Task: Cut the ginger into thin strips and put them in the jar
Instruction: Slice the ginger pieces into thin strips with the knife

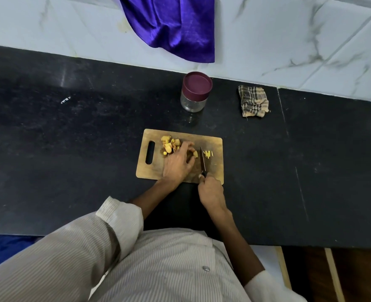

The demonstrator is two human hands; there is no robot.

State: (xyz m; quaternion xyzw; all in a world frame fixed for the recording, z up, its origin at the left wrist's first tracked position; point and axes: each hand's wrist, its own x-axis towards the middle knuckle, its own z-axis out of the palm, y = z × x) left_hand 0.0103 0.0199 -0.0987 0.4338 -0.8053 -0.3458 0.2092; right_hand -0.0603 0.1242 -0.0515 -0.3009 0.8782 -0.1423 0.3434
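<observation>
One wide-angle head camera looks steeply down from above the person's chest, facing forward across the black stone table [71, 138] to the white marble-tiled wall [289, 29] along the frame's top, at arm's length.

Matt wooden board [212, 168]; clear glass jar [192, 103], plastic lid [197, 86]; speckled stone counter [71, 149]; glossy purple cloth [175, 25].

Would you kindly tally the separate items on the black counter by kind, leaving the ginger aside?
Jar: 1
Cutting board: 1
Knife: 1
Checked cloth: 1
Total: 4
</observation>
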